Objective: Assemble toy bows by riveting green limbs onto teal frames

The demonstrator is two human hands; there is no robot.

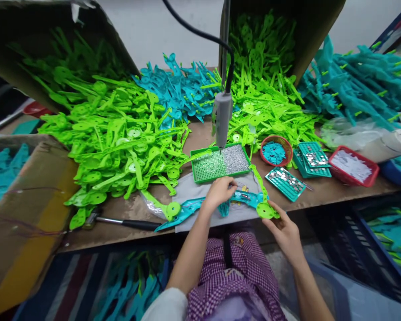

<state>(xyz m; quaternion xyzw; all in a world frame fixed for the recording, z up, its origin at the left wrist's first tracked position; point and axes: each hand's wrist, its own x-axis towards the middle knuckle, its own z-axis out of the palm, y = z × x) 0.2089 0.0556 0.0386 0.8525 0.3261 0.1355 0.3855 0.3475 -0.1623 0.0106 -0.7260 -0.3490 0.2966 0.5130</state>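
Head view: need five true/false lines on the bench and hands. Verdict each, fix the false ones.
1. The right hand touches a lime-green part with a round disc. True.
2. The left hand is inside the green tray. False: the left hand is over the teal piece, in front of the green tray.
3. A corded grey tool hangs with its tip over the tray. True.
4. The hammer lies at the picture's right. False: the hammer lies left of the left hand, near the bench's front edge.
5. The red container at right holds white pieces. True.
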